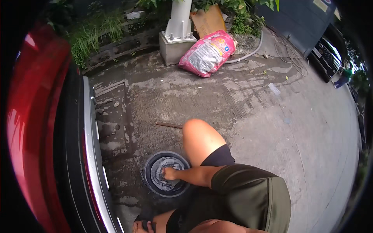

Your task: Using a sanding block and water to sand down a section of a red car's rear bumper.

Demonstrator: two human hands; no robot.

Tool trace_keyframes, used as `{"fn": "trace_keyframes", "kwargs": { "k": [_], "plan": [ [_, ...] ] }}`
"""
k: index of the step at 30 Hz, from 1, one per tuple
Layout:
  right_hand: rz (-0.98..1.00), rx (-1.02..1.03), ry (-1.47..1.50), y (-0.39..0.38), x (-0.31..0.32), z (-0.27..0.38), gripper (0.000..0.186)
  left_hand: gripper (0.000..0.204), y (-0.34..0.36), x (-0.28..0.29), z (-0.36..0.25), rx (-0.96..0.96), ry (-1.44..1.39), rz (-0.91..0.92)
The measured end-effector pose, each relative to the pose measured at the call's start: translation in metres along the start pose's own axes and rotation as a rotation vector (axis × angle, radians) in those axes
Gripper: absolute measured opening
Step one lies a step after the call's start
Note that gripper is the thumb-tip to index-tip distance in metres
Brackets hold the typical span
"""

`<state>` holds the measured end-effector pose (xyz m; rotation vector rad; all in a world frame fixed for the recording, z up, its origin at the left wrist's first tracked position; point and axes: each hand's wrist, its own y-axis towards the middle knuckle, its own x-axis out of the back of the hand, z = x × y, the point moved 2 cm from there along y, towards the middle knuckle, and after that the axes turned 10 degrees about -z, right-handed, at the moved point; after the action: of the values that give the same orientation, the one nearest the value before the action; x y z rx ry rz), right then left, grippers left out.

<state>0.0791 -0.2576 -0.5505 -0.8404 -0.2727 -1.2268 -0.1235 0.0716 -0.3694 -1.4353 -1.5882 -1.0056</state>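
My right hand [169, 173], at the end of my bare forearm, is down inside a dark grey round plastic basin [149, 178] holding pale, foamy-looking liquid. Its fingers are curled, and what they grip is too small and hidden to make out. My bent, bare knee [198, 136] is beside the basin. My left hand cannot be made out; at the lower edge, toes in dark footwear [140, 227] show.
A red vehicle [31, 116] borders the left. A brown rod [167, 125] lies on concrete. Behind are a pink sack [206, 54], white post [176, 19], cardboard [206, 19], grey hose [248, 56] and coiled cables [291, 58]. Another person [344, 75] is near a dark vehicle [324, 58] at right.
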Motion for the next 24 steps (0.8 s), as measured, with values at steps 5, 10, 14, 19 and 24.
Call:
{"fn": "trace_keyframes", "kwargs": {
  "k": [5,10,14,19,24],
  "plan": [
    [-0.001,-0.022,0.158,-0.012,0.034,-0.018,0.027,0.040,-0.010,0.050,-0.095,0.337,-0.074,0.051],
    [0.001,0.131,0.252,-0.020,0.041,0.026,0.026,0.075,-0.047,0.065,-0.103,0.410,0.046,0.019],
    [0.192,-0.070,0.355,-0.026,0.042,0.045,0.022,0.086,-0.072,0.039,-0.088,0.409,0.138,-0.043],
    [0.241,-0.214,0.768,-0.042,0.082,0.114,0.005,0.074,-0.047,0.041,-0.084,0.272,0.176,0.020],
    [0.251,0.163,0.849,-0.055,0.139,0.241,0.013,0.049,0.004,0.078,-0.090,0.059,0.105,0.349]
  ]
}}
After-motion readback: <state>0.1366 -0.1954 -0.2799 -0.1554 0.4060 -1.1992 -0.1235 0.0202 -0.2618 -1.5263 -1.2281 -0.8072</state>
